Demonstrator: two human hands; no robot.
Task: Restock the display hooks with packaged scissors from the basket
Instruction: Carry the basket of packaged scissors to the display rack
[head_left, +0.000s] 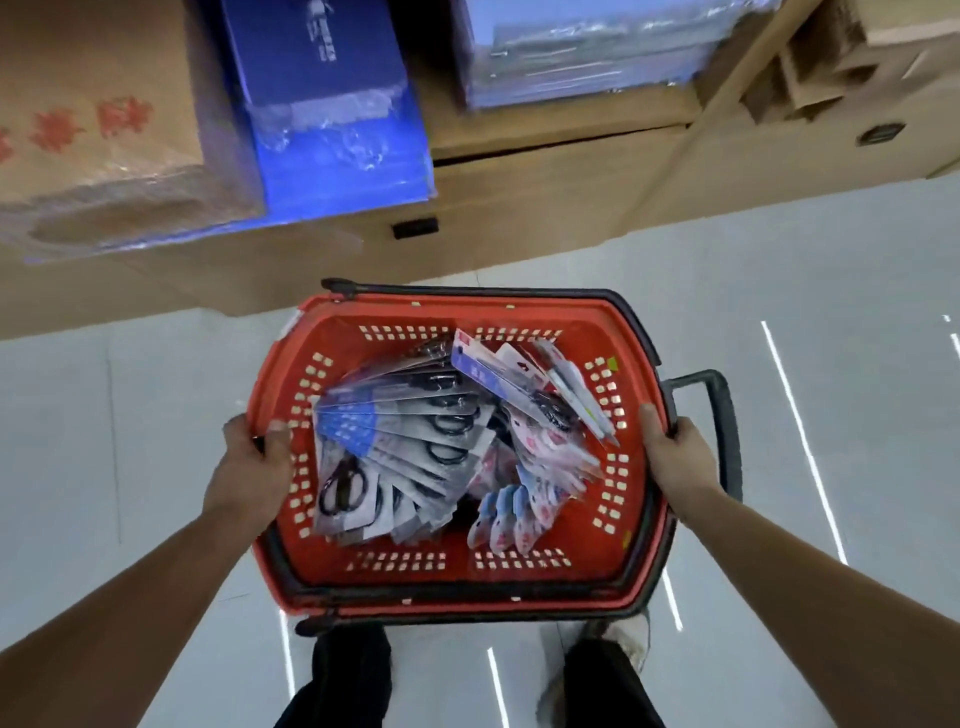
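I hold a red plastic basket (457, 582) with black handles above the floor, below my head. My left hand (249, 467) grips its left rim and my right hand (675, 457) grips its right rim. Inside, a fanned stack of packaged scissors (400, 457) with black handles on blue-and-grey cards fills the left half. Smaller pink and blue carded packs (535, 467) lie on the right side. No display hooks are in view.
Wooden cabinet base (519, 197) runs across the top, carrying a cardboard box (93, 130) and blue wrapped boxes (332, 104). Glossy light floor (831, 312) surrounds the basket. My legs and shoes show below it.
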